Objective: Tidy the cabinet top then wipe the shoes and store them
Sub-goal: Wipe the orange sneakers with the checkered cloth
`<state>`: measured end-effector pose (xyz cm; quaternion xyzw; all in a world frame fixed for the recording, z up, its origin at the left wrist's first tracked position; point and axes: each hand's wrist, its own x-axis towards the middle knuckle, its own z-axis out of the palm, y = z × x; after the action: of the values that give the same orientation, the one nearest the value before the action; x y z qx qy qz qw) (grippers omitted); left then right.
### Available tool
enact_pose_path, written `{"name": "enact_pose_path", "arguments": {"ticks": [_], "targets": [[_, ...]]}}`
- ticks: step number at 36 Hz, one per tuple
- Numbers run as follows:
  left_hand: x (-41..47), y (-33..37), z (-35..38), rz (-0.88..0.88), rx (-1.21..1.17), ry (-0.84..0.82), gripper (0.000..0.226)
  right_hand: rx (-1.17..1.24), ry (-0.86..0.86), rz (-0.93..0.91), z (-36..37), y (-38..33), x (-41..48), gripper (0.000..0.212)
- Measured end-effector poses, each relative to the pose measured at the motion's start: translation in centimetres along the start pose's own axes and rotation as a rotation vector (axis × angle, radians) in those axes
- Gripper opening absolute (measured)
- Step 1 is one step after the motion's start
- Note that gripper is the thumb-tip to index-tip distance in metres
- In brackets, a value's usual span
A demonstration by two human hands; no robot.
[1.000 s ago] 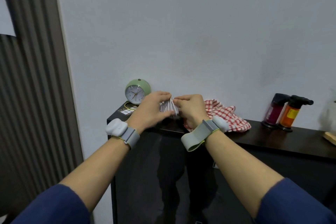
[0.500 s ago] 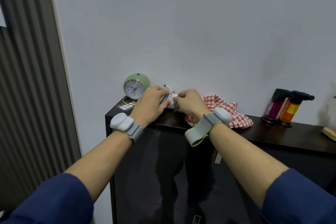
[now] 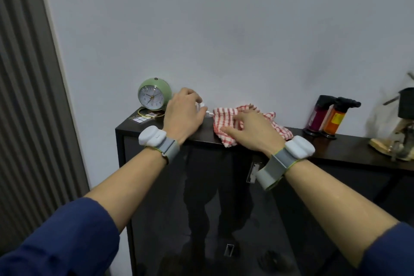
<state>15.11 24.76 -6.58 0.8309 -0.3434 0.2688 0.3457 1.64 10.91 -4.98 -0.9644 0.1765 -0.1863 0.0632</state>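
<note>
Left hand (image 3: 182, 114) curled round a small white item (image 3: 202, 107), hard to tell what, at the back of the dark cabinet top (image 3: 349, 149), just right of green clock (image 3: 152, 96). Right hand (image 3: 251, 134) open, fingers loosely spread flat on the red-white checked cloth (image 3: 225, 116), crumpled mid-top near the front edge. Two bottles (image 3: 327, 117) stand further right.

- round mint-green alarm clock (image 3: 154, 96), white face
- crumpled checked cloth (image 3: 226, 116), red and white
- glossy black cabinet (image 3: 201, 197)
- small white bundle (image 3: 202, 105), just plain white
- magenta bottle (image 3: 317, 116) and orange bottle (image 3: 335, 120) with a yellow label, both black-topped
- grey wristbands (image 3: 170, 149), white pods
- navy sleeves (image 3: 67, 237)
</note>
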Motion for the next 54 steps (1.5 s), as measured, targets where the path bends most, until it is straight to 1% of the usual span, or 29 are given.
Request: {"name": "enact_pose_path", "arguments": {"ticks": [2,6,10,12,16,19,21,25,28,30,34,35,40,44,49,51,52,54], "targets": [[-0.5,1.0,0.4,0.023,-0.018,-0.016,0.025,-0.007,-0.011,0.003,0.0,1.0,-0.7,0.055],[-1.6,3.2,1.2,0.063,-0.015,-0.061,0.024,0.026,0.047,0.056,-0.4,2.7,-1.7,0.034],[-3.0,5.5,2.0,0.065,-0.034,-0.111,0.024,-0.059,0.103,0.059,-1.2,4.1,-3.1,0.009],[-4.1,7.4,2.5,0.070,-0.048,-0.135,0.025,-0.048,0.132,0.066,-1.9,5.7,-4.6,0.008],[-5.0,9.0,3.3,0.079,-0.046,-0.119,0.024,0.053,0.188,0.052,-3.0,7.3,-6.9,0.016],[-6.6,11.6,3.9,0.076,-0.084,-0.148,0.022,0.131,0.218,0.047,-4.5,9.3,-9.5,0.014],[-8.2,13.6,5.1,0.084,-0.156,-0.170,0.019,0.184,0.219,0.066,-5.6,11.5,-12.4,0.014],[-11.4,15.6,6.3,0.044,-0.346,-0.107,0.015,0.255,0.266,0.115,-6.7,14.3,-16.7,0.014],[-14.6,17.0,7.3,-0.002,-0.421,-0.105,0.015,0.299,0.250,0.171,-6.6,16.4,-19.8,0.013],[-17.4,18.4,8.6,-0.025,-0.460,-0.119,0.014,0.306,0.204,0.216,-6.0,18.0,-22.4,0.012],[-22.6,20.9,11.3,-0.102,-0.516,-0.243,0.026,0.363,0.106,0.263,-3.2,20.8,-27.1,0.012],[-23.1,21.3,11.2,-0.115,-0.539,-0.252,0.028,0.382,0.090,0.269,-2.9,20.8,-27.6,0.012],[-29.8,22.6,15.3,-0.201,-0.561,-0.456,0.028,0.442,-0.029,0.346,2.3,23.3,-32.9,0.010],[-34.7,21.5,18.8,-0.255,-0.518,-0.617,0.029,0.494,-0.105,0.433,6.2,25.2,-36.3,0.008],[-42.0,19.1,23.7,-0.297,-0.415,-0.847,0.028,0.580,-0.236,0.569,14.1,27.1,-40.8,0.010],[-44.7,17.8,25.8,-0.300,-0.383,-0.922,0.028,0.610,-0.251,0.607,17.2,27.6,-42.5,0.010],[-45.2,17.3,26.0,-0.303,-0.367,-0.947,0.028,0.625,-0.252,0.603,17.8,27.5,-42.9,0.010],[-47.9,15.7,28.5,-0.304,-0.327,-1.023,0.028,0.639,-0.278,0.611,21.4,27.9,-44.8,0.012]]}}
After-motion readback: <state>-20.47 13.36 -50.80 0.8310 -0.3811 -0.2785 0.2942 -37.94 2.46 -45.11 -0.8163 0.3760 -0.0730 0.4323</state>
